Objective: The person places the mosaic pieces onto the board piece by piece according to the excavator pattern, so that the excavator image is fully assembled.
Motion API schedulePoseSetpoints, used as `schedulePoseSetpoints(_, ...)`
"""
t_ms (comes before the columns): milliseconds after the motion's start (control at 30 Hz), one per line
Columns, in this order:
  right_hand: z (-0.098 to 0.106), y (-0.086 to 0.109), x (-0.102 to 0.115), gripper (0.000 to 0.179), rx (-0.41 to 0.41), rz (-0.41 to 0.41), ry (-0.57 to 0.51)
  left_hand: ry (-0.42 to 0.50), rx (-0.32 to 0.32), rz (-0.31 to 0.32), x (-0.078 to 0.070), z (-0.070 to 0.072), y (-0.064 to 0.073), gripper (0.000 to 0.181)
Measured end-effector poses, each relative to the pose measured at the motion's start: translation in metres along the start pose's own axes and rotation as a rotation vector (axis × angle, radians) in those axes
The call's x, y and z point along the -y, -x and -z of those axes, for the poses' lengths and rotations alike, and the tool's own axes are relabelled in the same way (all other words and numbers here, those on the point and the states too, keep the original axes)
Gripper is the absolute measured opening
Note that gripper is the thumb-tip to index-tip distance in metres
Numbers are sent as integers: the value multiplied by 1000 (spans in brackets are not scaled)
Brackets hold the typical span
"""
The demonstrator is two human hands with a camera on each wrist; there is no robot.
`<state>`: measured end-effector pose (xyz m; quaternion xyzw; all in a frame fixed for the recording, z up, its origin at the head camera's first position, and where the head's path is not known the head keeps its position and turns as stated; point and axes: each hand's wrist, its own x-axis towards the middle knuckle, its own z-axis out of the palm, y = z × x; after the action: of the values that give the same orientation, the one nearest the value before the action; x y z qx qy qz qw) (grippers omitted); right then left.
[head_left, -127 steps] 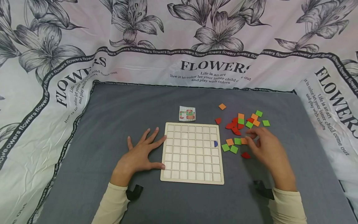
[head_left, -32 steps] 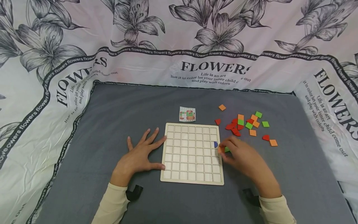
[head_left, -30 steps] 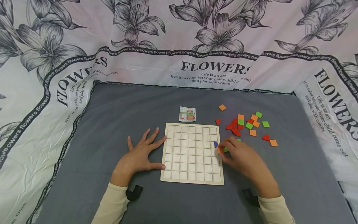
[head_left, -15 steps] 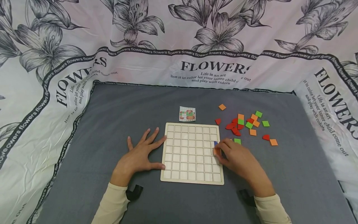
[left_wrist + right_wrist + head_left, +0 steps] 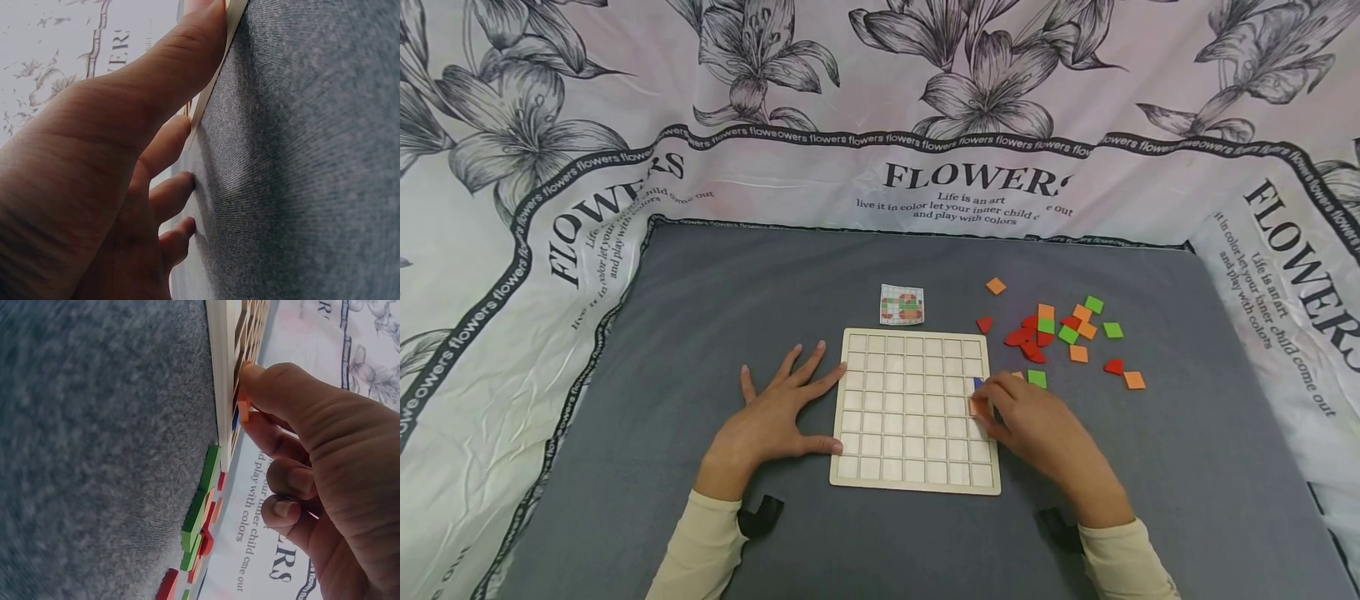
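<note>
A pale wooden board (image 5: 904, 408) with a grid of square cells lies on the grey cloth. My left hand (image 5: 775, 422) rests beside it with fingers spread, thumb and index fingertip touching its left edge. My right hand (image 5: 1037, 429) pinches an orange square tile (image 5: 244, 410) between thumb and index finger, at a cell by the board's right edge. A small blue half-round piece (image 5: 977, 383) sits in the cell just above, partly covered by my fingertips. Right of the board lie loose pieces, among them a green tile (image 5: 1037, 379) next to my right hand.
Red pieces (image 5: 1019, 337), orange tiles (image 5: 1134, 381) and green tiles (image 5: 1112, 331) are scattered right of the board, some overlapping. A small printed card (image 5: 902, 305) with a coloured grid pattern lies above the board. Flower-printed cloth (image 5: 970, 187) borders the back and sides.
My right hand has gone from the loose pieces leftward to the board, carrying an orange tile. In the last second it has shifted slightly further left onto the cell. My left hand stays put.
</note>
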<state>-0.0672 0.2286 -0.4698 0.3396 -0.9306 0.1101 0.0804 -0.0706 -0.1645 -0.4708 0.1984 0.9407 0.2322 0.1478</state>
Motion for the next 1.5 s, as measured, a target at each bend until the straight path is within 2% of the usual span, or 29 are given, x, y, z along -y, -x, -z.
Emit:
schedulePoseSetpoints(300,2,-2,1,37,23,-13,12,-4,2,0,1,1,0,110)
schedulePoseSetpoints(1500,2,-1,2,32,8,4,-25,9,-2,1,-1,1,1,110)
